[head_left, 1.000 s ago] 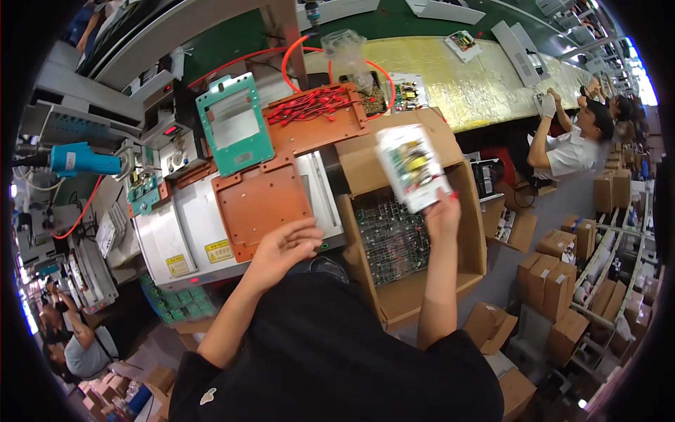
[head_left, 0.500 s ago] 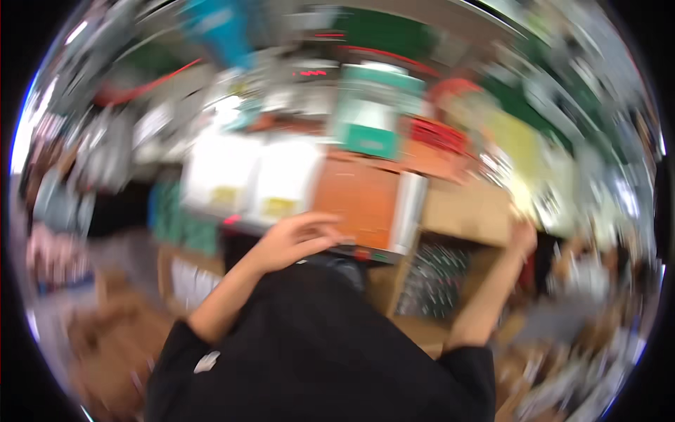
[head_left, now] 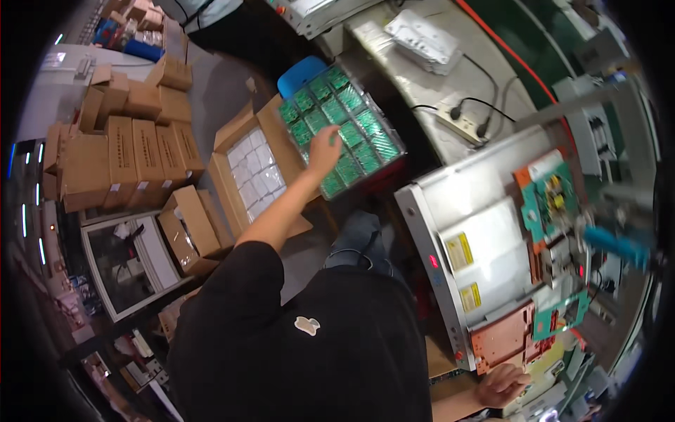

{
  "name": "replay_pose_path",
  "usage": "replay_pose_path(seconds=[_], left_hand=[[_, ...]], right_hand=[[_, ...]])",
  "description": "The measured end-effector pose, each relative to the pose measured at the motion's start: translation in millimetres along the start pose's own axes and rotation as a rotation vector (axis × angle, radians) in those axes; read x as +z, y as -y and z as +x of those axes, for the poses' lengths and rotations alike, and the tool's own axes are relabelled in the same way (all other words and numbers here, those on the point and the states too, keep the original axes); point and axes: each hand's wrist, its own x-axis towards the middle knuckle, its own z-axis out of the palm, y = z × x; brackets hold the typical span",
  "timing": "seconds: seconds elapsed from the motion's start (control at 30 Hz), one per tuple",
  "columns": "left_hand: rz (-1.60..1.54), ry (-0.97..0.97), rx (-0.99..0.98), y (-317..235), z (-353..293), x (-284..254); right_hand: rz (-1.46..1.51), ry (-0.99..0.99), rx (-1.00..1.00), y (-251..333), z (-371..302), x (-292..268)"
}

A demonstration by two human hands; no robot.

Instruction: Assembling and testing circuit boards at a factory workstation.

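Note:
My left hand (head_left: 325, 151) reaches over a clear compartment tray (head_left: 385, 166) on the left. Green circuit boards (head_left: 334, 111) fill its compartments. The fingers are partly bent and a little apart at the boards. Nothing shows in them, though part of the fingertips is hard to see. At the lower right my right hand (head_left: 503, 385) has its fingers curled in, with no object visible in it. It is close to an orange fixture plate (head_left: 499, 337) on the machine's front end.
A carton (head_left: 223, 141) of white packets adjoins the tray. Stacked cartons (head_left: 140, 158) stand farther left. The bench machine (head_left: 450, 281) is at right, with a green-and-orange fixture (head_left: 547, 193) holding a board. A power strip (head_left: 460, 125) with cables lies behind the tray.
My view has turned left, bringing the tray and cartons closer to the centre. My left hand has gone from the machine's front to the tray. My right hand's fingers are now curled.

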Motion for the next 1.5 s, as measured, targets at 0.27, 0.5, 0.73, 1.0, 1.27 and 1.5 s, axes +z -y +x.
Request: replay_pose_path(seconds=[0.27,0.5,0.73,1.0,1.27,1.5], left_hand=[[0.384,0.234,-0.121,86,-41,5],[-0.137,0.023,0.687,-172,100,75],[0.258,0.415,1.008,-139,212,122],[-0.044,0.313,0.714,-256,202,14],[-0.698,0.735,1.301,-391,-100,-14],[-0.480,1.154,1.555,-439,-252,71]], right_hand=[[-0.134,0.282,0.570,-11,34,116],[-0.302,0.210,0.684,-31,27,154],[-0.384,0.177,0.660,-49,-2,173],[-0.364,-0.115,0.472,-57,-70,182],[-0.341,-0.635,0.292,-44,-136,117],[-0.300,-0.789,-0.036,10,-206,35]])
